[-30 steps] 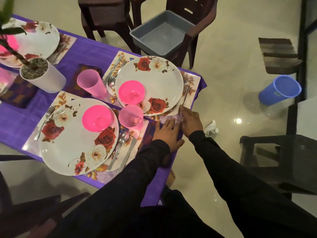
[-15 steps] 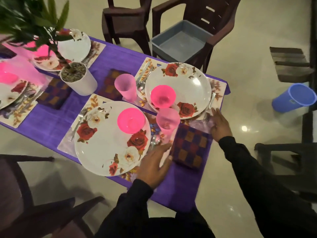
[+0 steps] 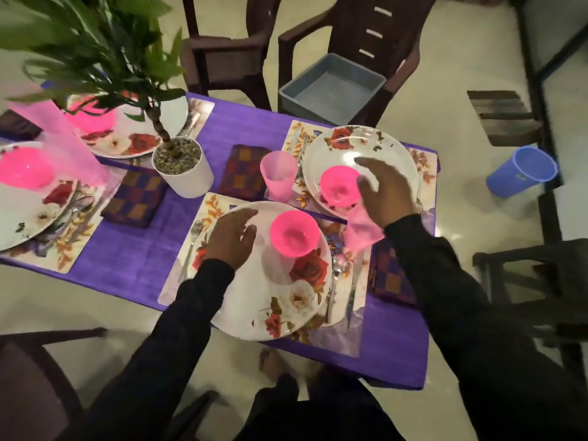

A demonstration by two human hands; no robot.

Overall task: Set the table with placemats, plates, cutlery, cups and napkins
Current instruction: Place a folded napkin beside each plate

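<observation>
Two floral plates stand on floral placemats on the purple tablecloth (image 3: 133, 259). The near plate (image 3: 280, 291) carries a pink bowl (image 3: 294, 232), with a fork (image 3: 194, 237) on its left and a spoon (image 3: 336, 275) and knife (image 3: 352, 291) on its right. My left hand (image 3: 234, 237) hovers open over the near plate's left side. My right hand (image 3: 388, 189) is spread above the far plate (image 3: 359, 148), beside its pink bowl (image 3: 339, 186) and over a blurred pink cup (image 3: 362, 232). A checkered napkin (image 3: 391, 278) lies flat at the right edge. A second pink cup (image 3: 278, 173) and napkin (image 3: 243, 173) sit further back.
A potted plant in a white pot (image 3: 187, 176) stands mid-table, its leaves overhanging the left. Further settings with a plate (image 3: 19, 211) and a napkin (image 3: 135, 198) lie to the left. A grey tub (image 3: 331, 87) rests on a far chair. A blue bucket (image 3: 521, 171) stands on the floor, right.
Both hands came off the checkered napkin at the table's right edge, which now lies flat. My left hand moved over the near plate, my right over the far plate. The view shifted left.
</observation>
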